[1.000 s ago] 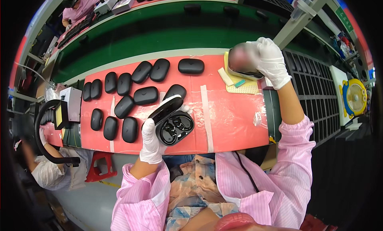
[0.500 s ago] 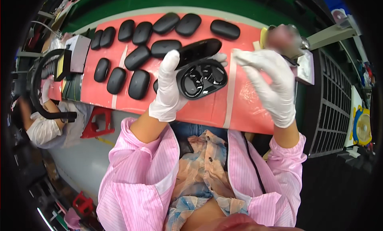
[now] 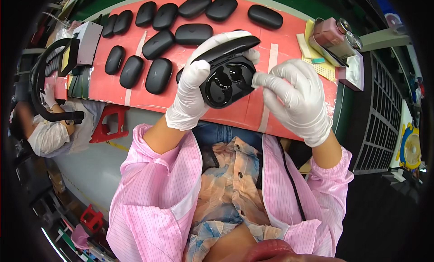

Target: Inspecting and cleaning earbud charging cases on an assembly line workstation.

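Note:
My left hand, in a white glove, grips an open black earbud case with its lid raised, held above the red mat. Two dark earbuds sit in its wells. My right hand, also gloved, touches the case's right edge with its fingertips. Several closed black oval cases lie in rows on the mat behind and to the left.
A pink boxy tool with metal cylinders rests on yellow pads at the mat's right end. A grey box and black hose stand at the left. Another seated person is at lower left. A black grille runs along the right.
The case has been lifted closer to me. My right hand has come in from the right and now touches the case's edge.

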Demonstrator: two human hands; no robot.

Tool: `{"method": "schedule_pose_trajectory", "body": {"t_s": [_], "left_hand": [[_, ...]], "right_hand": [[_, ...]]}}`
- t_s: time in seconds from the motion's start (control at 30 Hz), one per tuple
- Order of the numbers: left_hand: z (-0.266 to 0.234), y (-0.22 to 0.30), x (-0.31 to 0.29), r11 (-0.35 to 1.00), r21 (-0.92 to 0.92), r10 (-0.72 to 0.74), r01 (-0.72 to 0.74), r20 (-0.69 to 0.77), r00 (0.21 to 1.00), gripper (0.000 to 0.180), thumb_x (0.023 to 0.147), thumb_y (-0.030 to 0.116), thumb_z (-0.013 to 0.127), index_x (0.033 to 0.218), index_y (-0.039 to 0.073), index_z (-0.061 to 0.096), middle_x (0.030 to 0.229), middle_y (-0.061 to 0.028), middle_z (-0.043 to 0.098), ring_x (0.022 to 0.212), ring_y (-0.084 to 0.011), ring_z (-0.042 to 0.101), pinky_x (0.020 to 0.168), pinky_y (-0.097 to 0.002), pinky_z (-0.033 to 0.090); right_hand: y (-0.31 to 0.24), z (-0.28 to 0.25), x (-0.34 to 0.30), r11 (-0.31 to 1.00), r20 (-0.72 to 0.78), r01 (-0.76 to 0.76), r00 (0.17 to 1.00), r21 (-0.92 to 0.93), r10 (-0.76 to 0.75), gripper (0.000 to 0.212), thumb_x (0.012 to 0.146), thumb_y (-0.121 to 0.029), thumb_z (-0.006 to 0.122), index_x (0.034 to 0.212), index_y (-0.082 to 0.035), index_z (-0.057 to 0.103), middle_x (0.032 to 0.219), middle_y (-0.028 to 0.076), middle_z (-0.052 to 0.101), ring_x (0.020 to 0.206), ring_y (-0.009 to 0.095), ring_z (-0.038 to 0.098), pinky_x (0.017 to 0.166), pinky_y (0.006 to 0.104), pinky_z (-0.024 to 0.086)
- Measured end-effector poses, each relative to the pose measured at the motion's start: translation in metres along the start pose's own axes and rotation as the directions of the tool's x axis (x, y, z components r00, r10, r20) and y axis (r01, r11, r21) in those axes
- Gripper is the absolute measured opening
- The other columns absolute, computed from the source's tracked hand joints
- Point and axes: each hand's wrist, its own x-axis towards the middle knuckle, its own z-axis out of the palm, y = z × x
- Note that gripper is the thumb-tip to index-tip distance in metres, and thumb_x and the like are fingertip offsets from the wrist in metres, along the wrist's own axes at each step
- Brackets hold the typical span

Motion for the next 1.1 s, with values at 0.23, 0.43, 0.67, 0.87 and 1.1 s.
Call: {"method": "schedule_pose_trajectory", "body": {"t_s": [0.23,0.43,0.67,0.87,1.1], "left_hand": [[0.002,-0.004,-0.007,0.998,0.031,-0.045,0.045,-0.028,0.999,0.093,0.081,0.069,0.055,0.136,-0.005,0.044,0.12,-0.0188,0.06,0.109,-0.0239,0.062,0.094,-0.035,0.051],[-0.006,-0.005,-0.006,1.0,0.01,-0.03,0.03,0.056,0.998,0.096,0.08,0.07,0.056,0.138,-0.005,0.041,0.123,-0.0205,0.059,0.113,-0.0265,0.061,0.095,-0.0359,0.052],[0.001,-0.004,-0.005,0.988,0.135,-0.069,0.068,0.003,0.998,0.099,0.079,0.074,0.055,0.137,-0.006,0.042,0.124,-0.0206,0.059,0.114,-0.0259,0.061,0.095,-0.0338,0.052],[-0.005,-0.01,-0.003,0.999,0.008,-0.039,0.039,-0.006,0.999,0.095,0.081,0.07,0.058,0.136,-0.005,0.042,0.123,-0.0212,0.059,0.111,-0.0251,0.061,0.095,-0.0365,0.052],[-0.004,-0.015,-0.007,0.996,0.081,-0.038,0.039,-0.011,0.999,0.096,0.081,0.072,0.055,0.136,-0.005,0.044,0.118,-0.0203,0.062,0.107,-0.0228,0.064,0.092,-0.0332,0.053]], "right_hand": [[0.016,0.004,0.003,0.979,-0.103,-0.023,0.994,0.204,0.045,0.033,0.066,0.005,0.068,0.097,-0.007,0.071,0.079,0.003,0.061,0.073,0.022,0.058,0.065,0.0341,0.047],[-0.007,0.006,-0.008,0.991,0.014,0.019,1.0,0.129,-0.021,0.037,0.068,0.012,0.061,0.098,-0.006,0.073,0.081,0.004,0.063,0.074,0.021,0.059,0.066,0.0315,0.046],[0.006,0.006,-0.004,0.982,-0.221,-0.103,0.966,0.157,0.137,0.038,0.067,0.012,0.065,0.1,-0.006,0.073,0.077,0.004,0.059,0.072,0.019,0.057,0.065,0.0317,0.046],[0.005,-0.004,-0.019,0.899,0.008,-0.212,0.974,0.383,0.226,0.032,0.068,0.011,0.061,0.095,-0.004,0.072,0.074,0.004,0.057,0.069,0.019,0.055,0.063,0.0304,0.045],[-0.008,0.004,-0.017,0.969,0.059,-0.103,0.994,0.223,0.092,0.032,0.066,0.01,0.064,0.092,-0.006,0.072,0.072,0.003,0.057,0.068,0.021,0.055,0.062,0.0304,0.044]]}}
